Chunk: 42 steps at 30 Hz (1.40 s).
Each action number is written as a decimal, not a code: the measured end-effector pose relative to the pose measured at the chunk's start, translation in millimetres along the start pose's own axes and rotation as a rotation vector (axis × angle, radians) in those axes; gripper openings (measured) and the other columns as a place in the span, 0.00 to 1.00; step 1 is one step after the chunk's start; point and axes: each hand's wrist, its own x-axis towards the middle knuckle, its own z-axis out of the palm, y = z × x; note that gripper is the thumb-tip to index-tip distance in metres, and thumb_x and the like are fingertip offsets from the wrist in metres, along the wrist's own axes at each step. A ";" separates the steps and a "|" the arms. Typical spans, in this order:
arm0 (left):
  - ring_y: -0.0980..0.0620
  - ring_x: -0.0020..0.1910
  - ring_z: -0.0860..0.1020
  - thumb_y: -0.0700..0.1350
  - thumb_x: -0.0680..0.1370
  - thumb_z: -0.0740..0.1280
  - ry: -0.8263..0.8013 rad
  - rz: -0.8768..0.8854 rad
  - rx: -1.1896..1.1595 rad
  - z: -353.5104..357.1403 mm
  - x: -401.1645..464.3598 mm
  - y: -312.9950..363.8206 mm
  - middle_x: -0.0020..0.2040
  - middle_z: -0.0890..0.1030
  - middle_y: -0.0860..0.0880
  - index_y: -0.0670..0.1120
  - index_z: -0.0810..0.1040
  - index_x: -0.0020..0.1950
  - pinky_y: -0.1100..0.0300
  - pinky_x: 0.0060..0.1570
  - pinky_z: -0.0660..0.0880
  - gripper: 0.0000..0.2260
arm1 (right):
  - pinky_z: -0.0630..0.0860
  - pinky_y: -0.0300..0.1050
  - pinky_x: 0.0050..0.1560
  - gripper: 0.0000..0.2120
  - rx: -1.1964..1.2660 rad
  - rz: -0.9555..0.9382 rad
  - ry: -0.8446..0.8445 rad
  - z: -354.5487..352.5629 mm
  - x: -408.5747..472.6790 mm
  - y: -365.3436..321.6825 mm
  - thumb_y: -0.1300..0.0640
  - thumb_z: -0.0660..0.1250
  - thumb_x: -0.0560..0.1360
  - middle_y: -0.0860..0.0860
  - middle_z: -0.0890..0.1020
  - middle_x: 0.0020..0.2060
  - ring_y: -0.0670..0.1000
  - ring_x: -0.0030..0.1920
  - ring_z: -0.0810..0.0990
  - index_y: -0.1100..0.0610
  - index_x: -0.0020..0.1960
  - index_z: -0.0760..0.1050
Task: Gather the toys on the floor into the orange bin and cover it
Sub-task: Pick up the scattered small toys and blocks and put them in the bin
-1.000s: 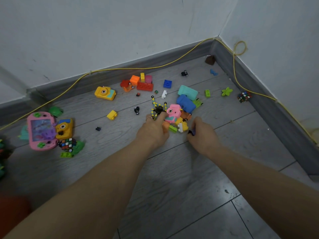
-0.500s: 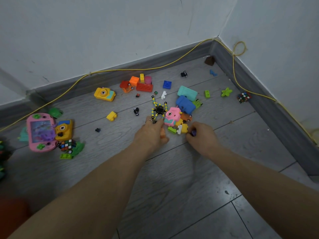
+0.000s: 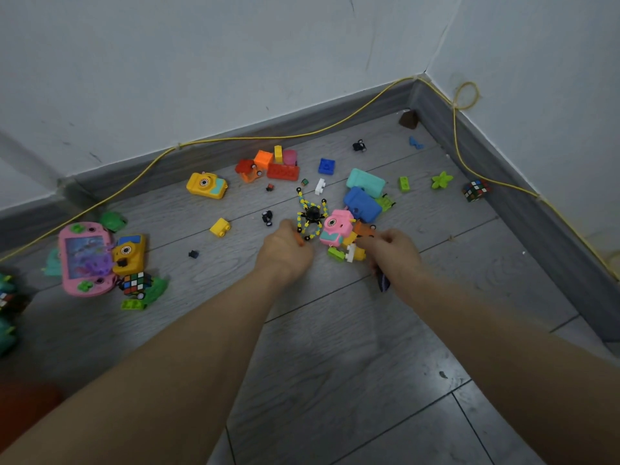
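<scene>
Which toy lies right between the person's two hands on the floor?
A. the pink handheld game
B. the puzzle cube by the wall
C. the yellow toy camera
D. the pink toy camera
D: the pink toy camera lies between the left hand and the right hand, beside the black spider toy.

pink camera (image 3: pixel 336 227), black-yellow spider (image 3: pixel 312 214)

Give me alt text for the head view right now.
Both hands reach into a toy pile on grey floor: left hand holds a small orange piece beside the spider toy, right hand grips a dark piece near the pink camera.
</scene>
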 end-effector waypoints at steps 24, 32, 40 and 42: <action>0.39 0.54 0.78 0.49 0.81 0.62 0.140 -0.062 -0.070 11.2 32.9 -4.9 0.51 0.82 0.38 0.40 0.77 0.49 0.57 0.45 0.69 0.13 | 0.68 0.44 0.40 0.08 -0.425 -0.448 0.098 7.8 5.9 11.6 0.54 0.67 0.75 0.51 0.78 0.42 0.54 0.45 0.77 0.56 0.50 0.72; 0.45 0.30 0.77 0.53 0.76 0.68 0.109 -0.178 -0.537 6.9 44.2 1.0 0.31 0.78 0.47 0.46 0.75 0.34 0.55 0.43 0.77 0.15 | 0.72 0.47 0.43 0.15 -0.575 -0.613 -0.091 27.8 14.2 15.8 0.51 0.65 0.75 0.52 0.76 0.51 0.55 0.47 0.77 0.52 0.59 0.67; 0.46 0.36 0.77 0.52 0.77 0.68 0.034 -0.044 -0.419 23.1 46.0 19.1 0.40 0.82 0.40 0.48 0.66 0.35 0.49 0.46 0.79 0.16 | 0.75 0.50 0.48 0.21 -0.890 -0.719 -0.184 32.7 13.1 9.8 0.45 0.68 0.74 0.55 0.76 0.57 0.59 0.55 0.77 0.54 0.61 0.68; 0.43 0.39 0.79 0.51 0.77 0.67 0.012 -0.012 -0.389 25.7 45.4 22.1 0.41 0.82 0.40 0.48 0.66 0.35 0.48 0.46 0.78 0.16 | 0.76 0.51 0.49 0.22 -0.951 -0.742 -0.195 32.0 9.1 9.5 0.44 0.67 0.74 0.55 0.77 0.56 0.58 0.56 0.76 0.53 0.64 0.68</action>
